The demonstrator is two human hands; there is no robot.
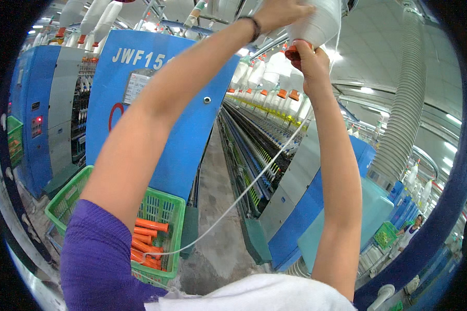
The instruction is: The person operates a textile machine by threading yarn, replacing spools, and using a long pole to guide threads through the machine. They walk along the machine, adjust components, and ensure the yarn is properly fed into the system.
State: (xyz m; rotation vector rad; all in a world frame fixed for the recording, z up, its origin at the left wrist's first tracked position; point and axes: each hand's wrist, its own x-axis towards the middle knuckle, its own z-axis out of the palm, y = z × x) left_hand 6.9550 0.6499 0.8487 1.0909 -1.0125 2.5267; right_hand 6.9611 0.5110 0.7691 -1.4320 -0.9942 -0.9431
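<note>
Nearest the camera lie a white cloth (259, 293) and a purple sleeve (96, 249), below the blue end cabinet (189, 129). From the left, a green plastic crate (179, 228) with orange bobbin tubes (153, 226) stands at the cabinet's foot. Above the cabinet's right side, the left hand (284, 14) is blurred against the white roving bobbin (325, 25); I cannot tell whether its grip touches. The right hand (315, 59) has its grip clamped on the bobbin's orange-red lower end. The step looks like handling this bobbin overhead; the next move seems to call for firm support from below. A white strand (254, 181) slants before the aisle right of the cabinet and might snag. Farther right of it are a corrugated hose (406, 93) and a co-worker (411, 230).
</note>
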